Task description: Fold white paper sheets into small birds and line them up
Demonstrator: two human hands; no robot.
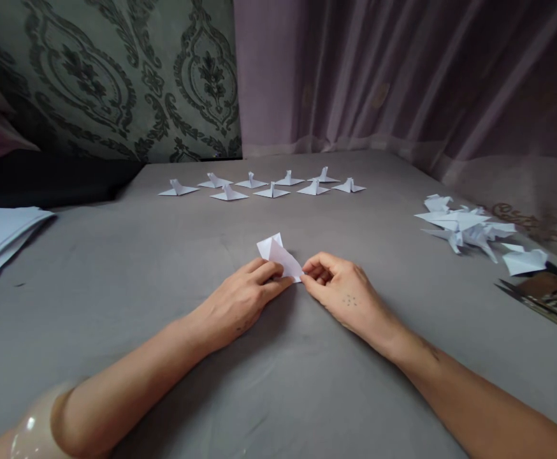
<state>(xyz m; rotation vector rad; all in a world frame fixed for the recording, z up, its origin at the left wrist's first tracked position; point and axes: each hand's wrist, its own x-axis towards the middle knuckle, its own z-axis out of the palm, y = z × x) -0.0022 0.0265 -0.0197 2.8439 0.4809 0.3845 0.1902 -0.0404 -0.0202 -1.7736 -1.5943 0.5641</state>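
A small piece of white folded paper (282, 256) is between my hands, low over the middle of the grey cloth surface (240, 395). My left hand (254, 284) grips its lower left side, fingers curled over the front and thumb along the bottom edge. The fingertips of my right hand (338, 284) pinch the paper's lower right corner. One pointed flap stands up at the upper left of the paper. The folds under my left fingers are hidden.
Several folded paper figures (271, 191) stand in two rows towards the back. At the right lie a heap of paper birds (460, 223) and dark-bladed scissors (527, 299). A stack of white sheets (1, 239) is at the left. Purple curtains (355, 76) hang behind.
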